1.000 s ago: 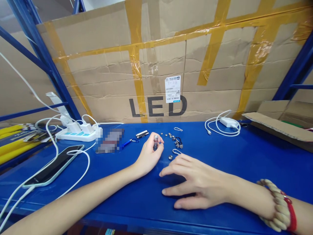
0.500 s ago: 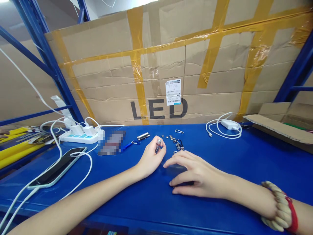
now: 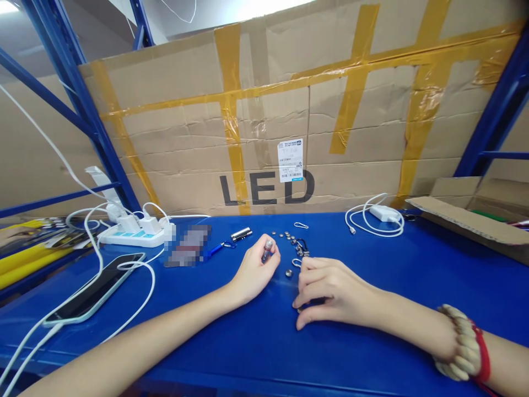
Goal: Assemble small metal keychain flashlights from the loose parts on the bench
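My left hand (image 3: 257,268) is closed around a small silver metal cylinder (image 3: 268,248), whose end pokes up between thumb and fingers. To its right, my right hand (image 3: 324,289) hovers low over or rests on the blue tabletop (image 3: 256,353), fingers curled around something small and partly hidden near the fingertips. A small round metal piece (image 3: 289,273) lies between the hands. Beyond my right hand are a pile of small metal parts (image 3: 301,248), a few button-like discs (image 3: 281,235) and a silver carabiner (image 3: 301,225).
Further left lie a silver cylinder (image 3: 241,234), a blue penlike item with a clip (image 3: 217,249), a pixelated flat object (image 3: 188,246), a phone (image 3: 97,286) and a power strip (image 3: 132,234). A white charger (image 3: 386,213) is back right, near an open carton (image 3: 467,218).
My right hand has drawn its fingers together and shifted slightly right, uncovering the small round metal piece. My left hand keeps its hold. The view has tilted slightly.
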`<state>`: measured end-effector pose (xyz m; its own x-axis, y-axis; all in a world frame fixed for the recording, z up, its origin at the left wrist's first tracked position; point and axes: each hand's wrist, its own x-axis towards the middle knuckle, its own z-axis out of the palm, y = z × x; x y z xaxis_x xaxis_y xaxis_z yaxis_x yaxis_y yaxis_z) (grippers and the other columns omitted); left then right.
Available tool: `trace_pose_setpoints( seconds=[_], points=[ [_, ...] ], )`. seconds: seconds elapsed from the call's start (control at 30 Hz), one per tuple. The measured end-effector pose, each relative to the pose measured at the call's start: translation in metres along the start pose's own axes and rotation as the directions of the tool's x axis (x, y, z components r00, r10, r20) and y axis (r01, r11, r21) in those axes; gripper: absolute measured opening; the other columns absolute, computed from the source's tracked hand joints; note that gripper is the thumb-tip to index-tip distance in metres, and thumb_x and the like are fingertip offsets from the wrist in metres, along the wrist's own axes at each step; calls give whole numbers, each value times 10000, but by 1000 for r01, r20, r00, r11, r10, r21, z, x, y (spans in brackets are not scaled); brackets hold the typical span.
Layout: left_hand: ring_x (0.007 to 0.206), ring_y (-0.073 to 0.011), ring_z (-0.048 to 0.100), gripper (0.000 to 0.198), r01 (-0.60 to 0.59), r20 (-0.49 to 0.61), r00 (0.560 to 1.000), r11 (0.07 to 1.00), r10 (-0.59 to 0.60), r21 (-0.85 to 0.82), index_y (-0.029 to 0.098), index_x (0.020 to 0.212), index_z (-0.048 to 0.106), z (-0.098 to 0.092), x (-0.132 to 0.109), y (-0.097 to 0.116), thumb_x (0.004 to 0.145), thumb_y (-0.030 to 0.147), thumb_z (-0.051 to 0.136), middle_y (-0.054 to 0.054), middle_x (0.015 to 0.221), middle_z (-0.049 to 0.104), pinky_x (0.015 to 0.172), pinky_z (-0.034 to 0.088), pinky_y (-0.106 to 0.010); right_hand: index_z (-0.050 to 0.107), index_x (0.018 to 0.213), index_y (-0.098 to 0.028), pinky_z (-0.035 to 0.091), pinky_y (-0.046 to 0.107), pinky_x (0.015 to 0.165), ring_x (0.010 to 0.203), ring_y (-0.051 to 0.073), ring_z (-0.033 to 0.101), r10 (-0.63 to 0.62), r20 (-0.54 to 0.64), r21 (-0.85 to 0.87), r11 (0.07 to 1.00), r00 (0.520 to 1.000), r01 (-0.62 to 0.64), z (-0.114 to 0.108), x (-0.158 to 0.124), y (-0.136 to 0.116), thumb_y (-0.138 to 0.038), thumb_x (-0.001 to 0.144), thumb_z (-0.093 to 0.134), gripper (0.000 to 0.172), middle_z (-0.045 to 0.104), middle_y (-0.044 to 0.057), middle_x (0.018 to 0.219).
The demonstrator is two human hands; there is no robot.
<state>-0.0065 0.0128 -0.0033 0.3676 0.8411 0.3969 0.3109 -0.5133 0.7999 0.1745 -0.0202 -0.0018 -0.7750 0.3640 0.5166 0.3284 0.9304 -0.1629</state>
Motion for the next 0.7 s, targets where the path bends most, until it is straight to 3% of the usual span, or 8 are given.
trace_pose_setpoints(
  seconds=[0.17,0.3,0.7],
  points=[
    [651,-104,393,105,-4,-4,1000,1000,4,18,189,715,383,-1,0,-1,802,176,440,35,722,445,645,332,-223,714,820,-196,411,240,706,694,117,540,13,15,90,996,1000,-15,1,0,-1,-324,754,674,149,688,-5,726],
    [642,-102,390,104,-2,-6,1000,1000,3,25,189,712,388,-1,0,0,797,171,444,36,714,446,631,330,-217,701,886,-198,420,253,749,755,127,554,19,36,59,998,999,-21,1,0,-2,-264,825,604,132,691,7,790],
    [658,-101,428,99,0,-13,1000,1000,1,20,193,716,400,-1,-1,-1,793,155,450,35,730,482,655,356,-208,688,938,-209,411,290,830,796,140,563,99,64,-78,992,993,-94,-1,0,-3,-341,827,581,203,642,24,846]
  ],
)
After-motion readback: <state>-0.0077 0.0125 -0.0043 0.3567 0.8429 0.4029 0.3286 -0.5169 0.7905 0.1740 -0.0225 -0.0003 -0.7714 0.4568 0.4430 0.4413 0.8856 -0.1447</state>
